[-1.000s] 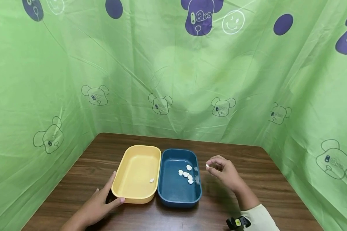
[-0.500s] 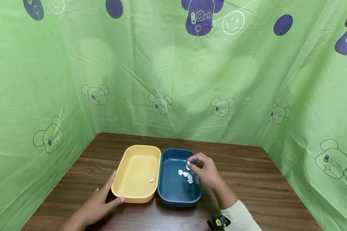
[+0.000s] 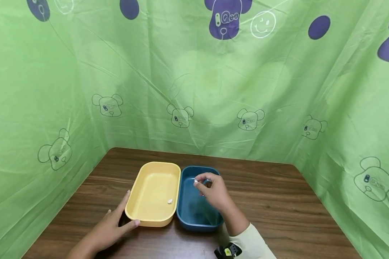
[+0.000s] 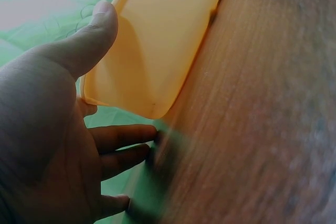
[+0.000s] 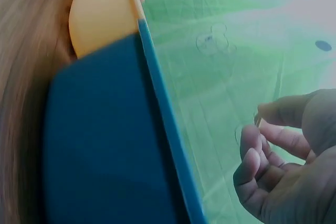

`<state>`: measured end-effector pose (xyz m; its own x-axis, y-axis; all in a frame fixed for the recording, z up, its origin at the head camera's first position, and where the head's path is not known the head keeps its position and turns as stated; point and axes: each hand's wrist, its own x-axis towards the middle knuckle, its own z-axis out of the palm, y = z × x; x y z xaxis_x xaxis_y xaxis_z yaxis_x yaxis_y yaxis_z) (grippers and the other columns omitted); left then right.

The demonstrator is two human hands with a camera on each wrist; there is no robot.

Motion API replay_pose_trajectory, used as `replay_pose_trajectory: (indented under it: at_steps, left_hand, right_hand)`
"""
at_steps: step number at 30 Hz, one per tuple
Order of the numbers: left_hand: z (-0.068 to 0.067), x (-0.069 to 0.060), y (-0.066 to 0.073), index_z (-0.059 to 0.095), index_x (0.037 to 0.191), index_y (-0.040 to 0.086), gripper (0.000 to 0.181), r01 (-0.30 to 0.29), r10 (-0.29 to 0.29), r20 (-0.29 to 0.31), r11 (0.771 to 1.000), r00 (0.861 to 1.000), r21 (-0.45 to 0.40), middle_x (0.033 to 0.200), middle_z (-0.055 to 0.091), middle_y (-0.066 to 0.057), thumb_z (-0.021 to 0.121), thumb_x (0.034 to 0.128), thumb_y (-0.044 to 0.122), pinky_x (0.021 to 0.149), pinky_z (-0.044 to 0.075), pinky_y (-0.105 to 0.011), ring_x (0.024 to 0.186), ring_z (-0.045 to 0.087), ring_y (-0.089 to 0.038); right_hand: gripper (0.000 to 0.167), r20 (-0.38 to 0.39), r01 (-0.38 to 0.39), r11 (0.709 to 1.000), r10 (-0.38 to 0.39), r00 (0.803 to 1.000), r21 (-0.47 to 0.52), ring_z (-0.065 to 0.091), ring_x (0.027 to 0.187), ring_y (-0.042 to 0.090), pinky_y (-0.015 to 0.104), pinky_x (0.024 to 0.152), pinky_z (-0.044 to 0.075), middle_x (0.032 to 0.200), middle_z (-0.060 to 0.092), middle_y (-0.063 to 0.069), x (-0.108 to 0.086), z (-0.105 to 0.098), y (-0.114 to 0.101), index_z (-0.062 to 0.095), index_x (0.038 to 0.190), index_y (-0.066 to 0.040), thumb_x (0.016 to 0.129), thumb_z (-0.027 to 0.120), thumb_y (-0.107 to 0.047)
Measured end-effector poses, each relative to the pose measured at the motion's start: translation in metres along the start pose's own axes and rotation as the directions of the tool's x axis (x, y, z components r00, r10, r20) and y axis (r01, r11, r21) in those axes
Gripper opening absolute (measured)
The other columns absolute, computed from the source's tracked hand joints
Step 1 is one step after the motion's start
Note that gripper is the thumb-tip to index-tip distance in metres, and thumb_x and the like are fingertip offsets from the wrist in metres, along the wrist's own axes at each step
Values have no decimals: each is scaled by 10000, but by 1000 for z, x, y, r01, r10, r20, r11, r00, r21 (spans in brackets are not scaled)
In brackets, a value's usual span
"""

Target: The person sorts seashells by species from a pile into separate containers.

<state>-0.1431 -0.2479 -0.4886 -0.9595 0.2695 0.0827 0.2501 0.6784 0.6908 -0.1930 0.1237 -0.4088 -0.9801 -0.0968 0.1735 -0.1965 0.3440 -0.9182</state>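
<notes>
My right hand [image 3: 213, 191] is over the blue tray [image 3: 189, 212], pinching a small white piece [image 3: 195, 181] between thumb and fingertips. What the piece is made of cannot be made out; it looks pebble-like. The other white pieces in the blue tray are hidden behind this hand. At the near left corner of the yellow tray [image 3: 153, 221], my left hand [image 3: 108, 227] touches the walls with its thumb and extended index finger. In the left wrist view, that hand's other fingers [image 4: 123, 137] lie fairly straight. One white piece [image 3: 170, 201] lies in the yellow tray.
Both trays stand side by side on a brown wood-grain table [image 3: 265, 201]. A green patterned curtain [image 3: 210, 86] encloses the table's back and sides. A black watch [image 3: 228, 251] is on the right wrist.
With its white piece, my right hand has moved left, from beside the blue tray to above it, covering the pieces there. My left hand has stayed at the yellow tray's corner.
</notes>
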Motion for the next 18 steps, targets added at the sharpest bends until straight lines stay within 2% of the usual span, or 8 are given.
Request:
replay_pose_trajectory:
  at_steps: [3,9,13,18]
  left_hand:
    - [0,0,0,43,1784,236,1115,-1,1,-2,1000,1000,2,1690,432,-297,778,991,509,1174,178,-913,1421,518,-661]
    - [-1,-1,0,49,1784,249,1115,1,-1,-5,1000,1000,1,1693,436,-285,783,987,512,1175,184,-910,1415,531,-652]
    - [0,0,-1,55,1784,246,1104,-6,6,-5,1000,1000,2,1696,440,-275,779,992,508,1171,189,-911,1419,536,-641]
    - [1,0,-1,67,1784,227,1101,-11,11,-13,1000,1000,2,1693,437,-285,781,992,502,1172,192,-910,1420,531,-646]
  right_hand:
    - [118,3,29,1000,-29,1000,-3,579,616,130,204,542,437,870,647,94,3,12,-6,796,1086,10,1009,766,-75]
    - [90,41,30,998,-27,999,-64,526,688,99,179,578,428,813,571,-13,7,34,-14,800,1035,-14,1009,771,-95]
    - [73,75,30,997,-25,997,-69,515,700,110,179,596,425,773,541,-24,9,45,-16,790,1024,-5,998,772,-71]
    - [92,106,40,998,-33,994,-58,478,637,89,187,586,421,696,501,-35,10,56,-19,787,1039,15,976,777,-51]
